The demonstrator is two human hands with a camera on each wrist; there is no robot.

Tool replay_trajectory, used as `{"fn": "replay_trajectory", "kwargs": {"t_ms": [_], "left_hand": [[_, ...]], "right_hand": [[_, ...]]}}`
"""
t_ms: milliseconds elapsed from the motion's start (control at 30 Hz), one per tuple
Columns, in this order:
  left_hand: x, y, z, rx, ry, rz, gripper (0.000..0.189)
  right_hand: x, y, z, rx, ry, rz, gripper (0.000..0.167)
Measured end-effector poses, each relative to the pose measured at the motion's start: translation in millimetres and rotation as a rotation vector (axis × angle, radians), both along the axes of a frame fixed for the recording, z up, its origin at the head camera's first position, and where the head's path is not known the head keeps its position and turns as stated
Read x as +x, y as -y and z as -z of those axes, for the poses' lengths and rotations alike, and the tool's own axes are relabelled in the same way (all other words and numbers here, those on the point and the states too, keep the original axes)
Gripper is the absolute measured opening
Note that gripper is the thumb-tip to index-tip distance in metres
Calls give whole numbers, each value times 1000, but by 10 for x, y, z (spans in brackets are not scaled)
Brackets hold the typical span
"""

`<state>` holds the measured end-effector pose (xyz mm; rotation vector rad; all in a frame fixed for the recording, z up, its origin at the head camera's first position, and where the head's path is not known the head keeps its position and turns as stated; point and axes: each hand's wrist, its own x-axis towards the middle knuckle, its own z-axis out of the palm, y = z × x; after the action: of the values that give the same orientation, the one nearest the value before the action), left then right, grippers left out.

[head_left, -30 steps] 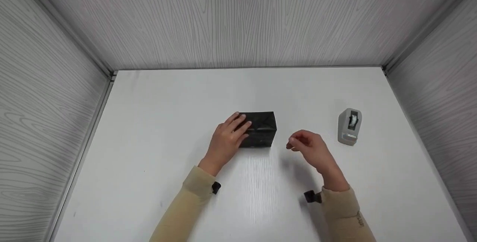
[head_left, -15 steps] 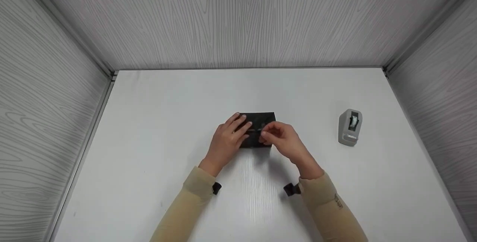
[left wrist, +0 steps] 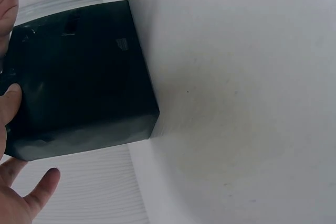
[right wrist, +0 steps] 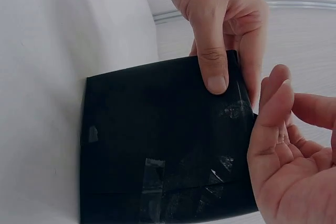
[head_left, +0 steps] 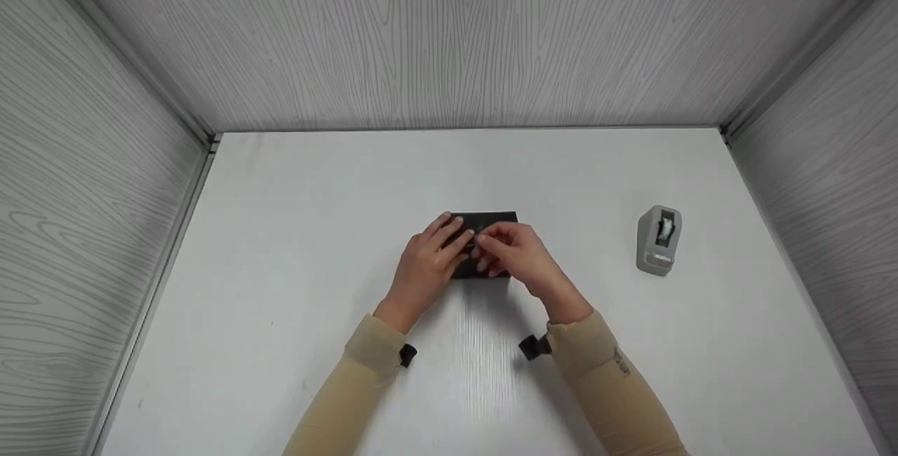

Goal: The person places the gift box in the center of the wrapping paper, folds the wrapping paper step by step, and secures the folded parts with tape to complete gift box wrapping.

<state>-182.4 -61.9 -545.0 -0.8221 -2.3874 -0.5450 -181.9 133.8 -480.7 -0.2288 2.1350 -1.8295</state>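
A box wrapped in black paper point(head_left: 494, 219) sits mid-table. My left hand point(head_left: 422, 263) holds its left end, fingers over the top and the thumb point(right wrist: 213, 69) pressed on the near face. Over the box's top near edge is my right hand point(head_left: 525, 256), with thumb and index finger pinched together close to the left fingertips. A faint clear glint shows at that pinch, like a small piece of clear tape, mostly hidden by the fingers. Strips of clear tape point(right wrist: 153, 182) lie flat on the near face in the right wrist view.
A grey tape dispenser point(head_left: 658, 242) with a roll in it stands on the right of the white table point(head_left: 280, 231). Wood-grain panels point(head_left: 449, 42) enclose the table at the back and both sides.
My right hand has swung left from beside the box to over its top near edge, and slid further left toward the left fingers. The left hand and box have stayed put.
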Motion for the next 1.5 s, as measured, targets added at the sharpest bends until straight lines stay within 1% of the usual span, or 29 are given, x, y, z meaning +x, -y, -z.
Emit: {"fn": "replay_trajectory", "kwargs": {"t_ms": [233,300,567,700,833,1000,1133,1233,1300,1367,1500], "left_hand": [[3,-3,-5,9,7,1,37],[6,-3,-8,10,12,1,37],[19,0,-19,5,32,0,37],[17,-2,-17,9,31,2,36],[15,-4,-19,16,31,3,36],[15,-6,-21,27,24,9,36],[9,-5,-16,30,8,12,36],[4,-2,-16,22,3,8,36],[1,-1,-19,10,2,3,36],[-3,2,-19,-1,8,-2,36],[-5,7,-31,-27,28,-6,37]], "right_hand": [[32,5,7,22,46,45,19],[49,5,12,31,48,60,19],[118,15,60,4,65,85,21],[141,33,78,15,58,123,21],[162,78,90,40,28,196,21],[174,161,114,134,-47,296,21],[180,213,138,229,-102,340,22],[183,232,169,262,-130,361,23],[190,236,192,259,-145,372,24],[201,238,219,225,-153,375,25],[233,233,276,101,-116,371,22]]}}
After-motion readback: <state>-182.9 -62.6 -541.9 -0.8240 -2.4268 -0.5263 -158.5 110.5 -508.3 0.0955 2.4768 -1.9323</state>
